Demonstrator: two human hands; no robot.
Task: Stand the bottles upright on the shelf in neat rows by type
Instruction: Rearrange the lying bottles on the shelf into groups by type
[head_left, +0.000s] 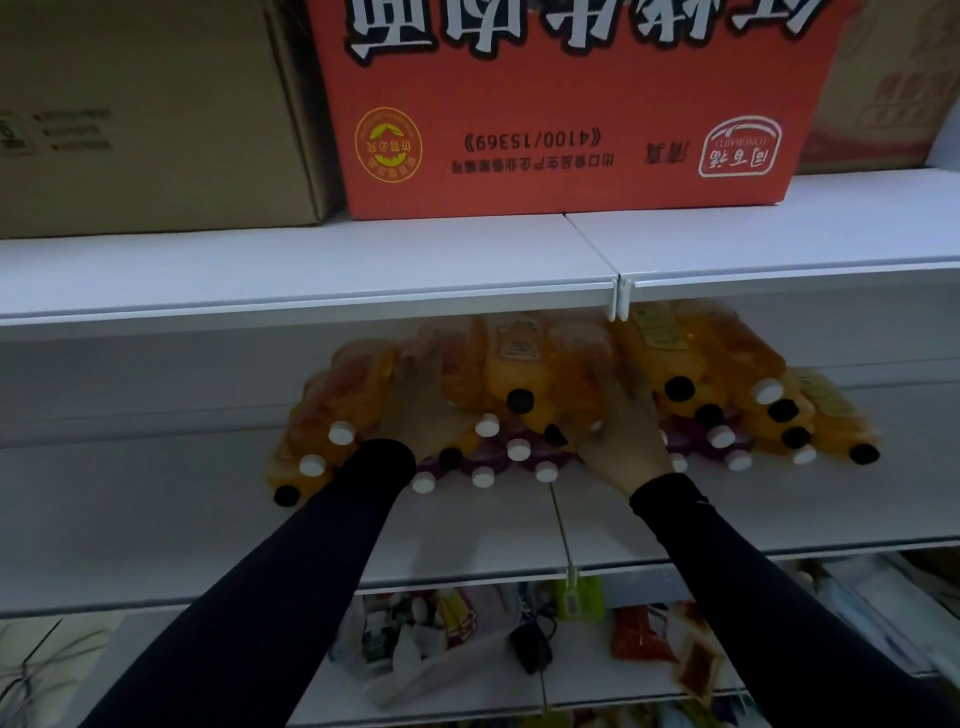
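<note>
**Me:** Head view first, and it's the only one. The heap of clear plastic bottles of orange drink (524, 374) lies on its side at the back of the white metal middle shelf (156, 519), caps towards me, some black, some white. Under them, at the front of the heap, lie purple bottles with white caps (519, 460). None stands upright yet, so I judge the sorting has hardly begun.

**Other:** How will they handle?

**Me:** Full, by the look, so fairly heavy for their size. Smooth round plastic, likely slippery and ready to roll, and the stack could slide if I pull one from underneath. I'd take a top bottle round its body near the shoulder, not by the cap.

**Other:** And your hands?

**Me:** My left hand (421, 415) reaches into the left middle of the heap, lying over an orange bottle. It's blurred and dim, so I can't tell whether the fingers have closed on it or just rest there. My right hand (621, 431) is on the heap near a black cap; the fingers look fairly spread over the bottles, but again I can't say if they grip anything.

**Other:** Anything else around?

**Me:** A red printed cardboard box (561, 104) and a brown cardboard box (145, 114) sit on the shelf above. Below, a lower shelf holds mixed packets and a black charger (530, 647).
</note>
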